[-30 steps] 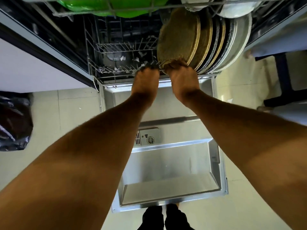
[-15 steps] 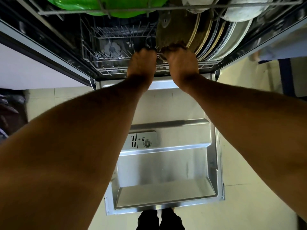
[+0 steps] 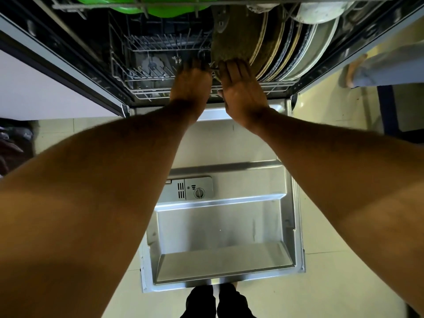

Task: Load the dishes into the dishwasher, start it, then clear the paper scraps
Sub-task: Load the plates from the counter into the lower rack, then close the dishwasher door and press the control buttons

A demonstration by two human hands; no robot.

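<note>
The dishwasher's lower rack (image 3: 137,88) sits inside the tub, with several plates standing on edge at its right side. The nearest plate is brown (image 3: 234,37), and a white plate (image 3: 321,47) stands furthest right. My left hand (image 3: 192,83) reaches over the rack's front edge with its fingers stretched forward into shadow. My right hand (image 3: 241,88) lies flat with straight fingers, touching the rack front and the bottom of the brown plate. A green dish (image 3: 165,5) sits in the upper rack above. No paper scraps are in view.
The dishwasher door (image 3: 218,226) lies open and flat below my arms, with the detergent dispenser (image 3: 190,188) on it. A dark bag (image 3: 13,143) is on the floor at left. Another person's foot (image 3: 353,67) and a blue furniture leg (image 3: 387,106) are at right.
The lower rack with its plates has slid deeper into the dishwasher, and both hands followed it. My right hand's fingers have straightened out flat.
</note>
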